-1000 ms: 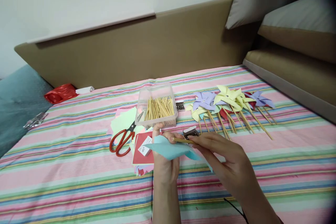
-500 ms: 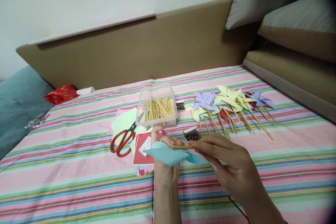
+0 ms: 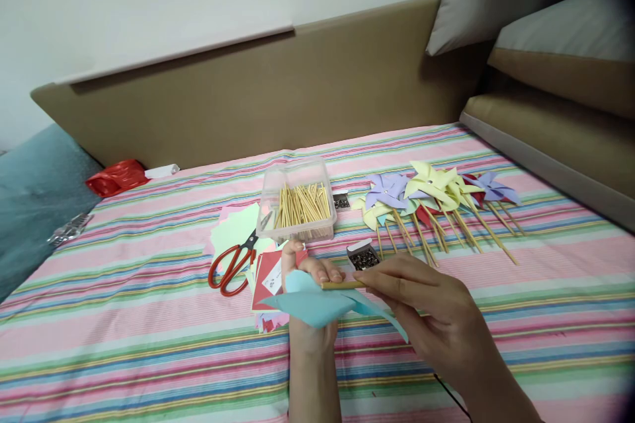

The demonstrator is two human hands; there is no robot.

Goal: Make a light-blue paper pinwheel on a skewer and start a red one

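A light blue paper pinwheel point(image 3: 317, 304) is held up in front of me by my left hand point(image 3: 312, 334), whose fingers close behind it and are partly hidden by the paper. My right hand point(image 3: 431, 304) pinches a thin wooden stick point(image 3: 342, 285), which lies level against the back of the pinwheel. The left fingertips touch the stick's far end. Just behind the hands stands a small open box of dark metal pins point(image 3: 363, 256).
Behind sits a clear plastic box point(image 3: 297, 231) of wooden sticks. Red-handled scissors point(image 3: 233, 268) and coloured paper sheets point(image 3: 268, 291) lie left of it. Several finished pinwheels point(image 3: 431, 188) rest at right, a red plastic bag point(image 3: 118, 177) far left. A striped cloth point(image 3: 149, 344) covers the surface.
The pinwheel has tilted and dropped slightly, showing more of its blades. Both hands have shifted a little to the left and down, still holding the pinwheel and stick.
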